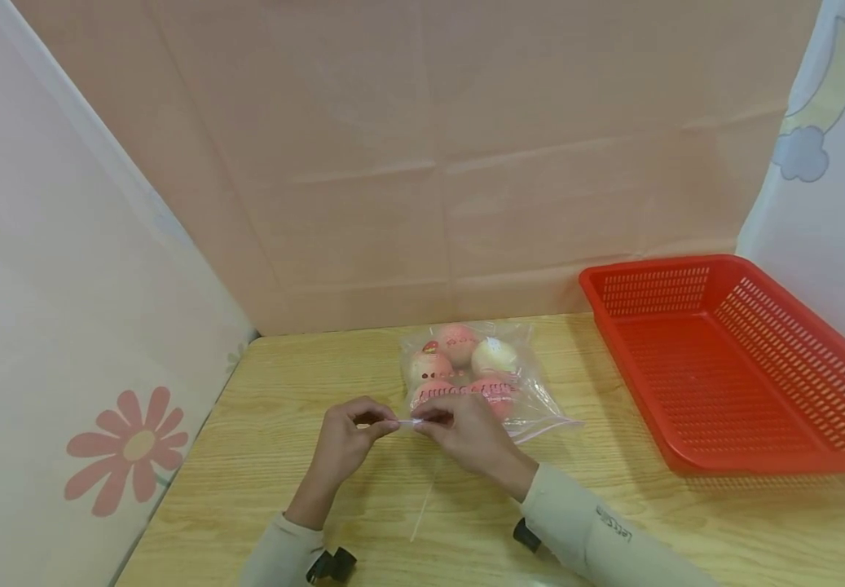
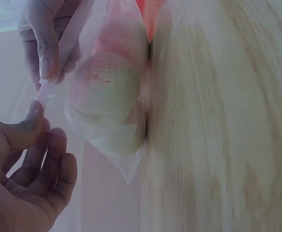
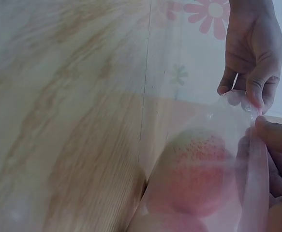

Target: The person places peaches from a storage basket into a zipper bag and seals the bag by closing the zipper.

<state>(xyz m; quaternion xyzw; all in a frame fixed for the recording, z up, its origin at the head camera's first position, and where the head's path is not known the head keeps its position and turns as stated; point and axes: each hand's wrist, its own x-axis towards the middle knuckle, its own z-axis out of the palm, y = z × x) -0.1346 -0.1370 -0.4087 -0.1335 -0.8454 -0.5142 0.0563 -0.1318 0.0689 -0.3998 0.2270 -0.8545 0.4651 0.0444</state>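
A clear zip bag with red print lies on the table, its zip edge turned toward me. Inside it are several pink and cream peaches. At the zip's left end, my left hand pinches the corner between thumb and index finger; its other fingers are loosely bent. Close beside it, my right hand pinches the same strip, thumb against fingers. In the right wrist view, a peach shows blurred through the plastic. Toward the right, the zip strip runs free of both hands.
A red plastic basket with slotted sides stands at the right of the wooden table. A pink cloth backdrop hangs behind, and white printed sheets flank both sides. Dark wrist cameras sit under the sleeves.
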